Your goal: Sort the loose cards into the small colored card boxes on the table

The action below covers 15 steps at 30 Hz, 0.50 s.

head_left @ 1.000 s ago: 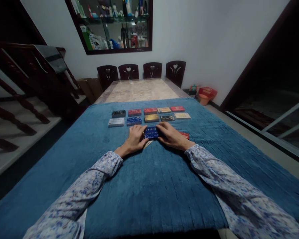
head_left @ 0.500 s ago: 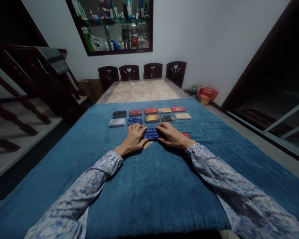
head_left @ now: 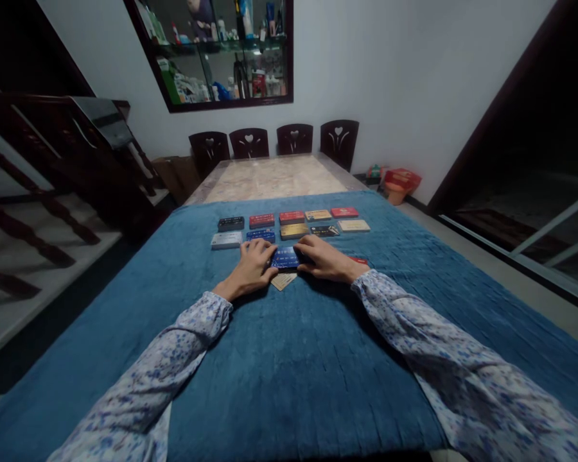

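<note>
Between my two hands is a stack of blue cards (head_left: pixel 285 258) with white print. My left hand (head_left: pixel 252 264) grips its left end, thumb at the near edge and fingers at the far side. At the right end, my right hand (head_left: pixel 324 258) holds it the same way. A beige card (head_left: pixel 284 281) pokes out beneath the near edge of the stack. Part of a red card (head_left: pixel 359 260) shows behind my right hand. Just beyond my fingers lie a second blue card stack (head_left: pixel 261 236) and a gold one (head_left: pixel 294 231).
Two rows of card stacks lie on the blue cloth (head_left: pixel 289 372), among them a silver stack (head_left: pixel 227 240) and a cream one (head_left: pixel 354 225). Past the cloth is the bare marble tabletop (head_left: pixel 274 176). Several dark chairs (head_left: pixel 340 141) stand at the far end.
Both hands have shifted slightly left with the blue card stack between them. More of the beige card shows below it.
</note>
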### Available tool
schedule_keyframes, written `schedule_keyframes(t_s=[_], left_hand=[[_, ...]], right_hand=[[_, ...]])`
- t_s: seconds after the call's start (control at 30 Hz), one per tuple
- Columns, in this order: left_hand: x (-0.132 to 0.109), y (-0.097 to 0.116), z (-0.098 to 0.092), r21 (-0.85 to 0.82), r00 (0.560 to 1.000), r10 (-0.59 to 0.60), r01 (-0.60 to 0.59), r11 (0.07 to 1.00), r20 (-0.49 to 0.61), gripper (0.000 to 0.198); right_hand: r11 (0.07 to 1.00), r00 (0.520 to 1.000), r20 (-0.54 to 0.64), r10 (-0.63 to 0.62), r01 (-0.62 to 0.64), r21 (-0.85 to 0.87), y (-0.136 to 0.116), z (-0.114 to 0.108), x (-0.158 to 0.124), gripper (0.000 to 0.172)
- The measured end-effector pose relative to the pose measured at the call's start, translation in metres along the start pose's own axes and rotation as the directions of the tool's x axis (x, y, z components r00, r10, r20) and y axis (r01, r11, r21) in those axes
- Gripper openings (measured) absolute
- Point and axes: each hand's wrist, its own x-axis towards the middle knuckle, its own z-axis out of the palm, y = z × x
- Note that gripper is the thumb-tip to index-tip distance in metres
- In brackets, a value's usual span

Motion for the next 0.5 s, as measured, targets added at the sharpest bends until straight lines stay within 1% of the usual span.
schedule_keyframes(t_s=[0.13,0.2,0.3,0.5], left_hand=[[0.001,-0.008,-0.003,0.032,1.0,-0.019,0.019,0.999,0.006,0.051],[0.002,-0.012,-0.006,0.041,1.0,-0.03,0.03,0.999,0.005,0.051],[0.003,-0.018,-0.012,0.058,0.998,-0.056,0.055,0.997,0.01,0.05],[0.008,-0.035,-0.021,0.094,0.992,-0.118,0.114,0.989,0.037,0.049]], right_hand=[[1.0,1.0,0.006,-0.017,0.017,0.002,0.005,0.003,0.013,0.037],[0.999,0.999,0.014,-0.037,0.037,-0.003,0.007,0.005,0.02,0.038],[0.999,1.0,0.018,-0.018,0.019,-0.026,0.01,0.007,0.033,0.041],[0.996,0.995,0.096,-0.037,0.045,-0.079,0.01,0.001,0.061,0.034]])
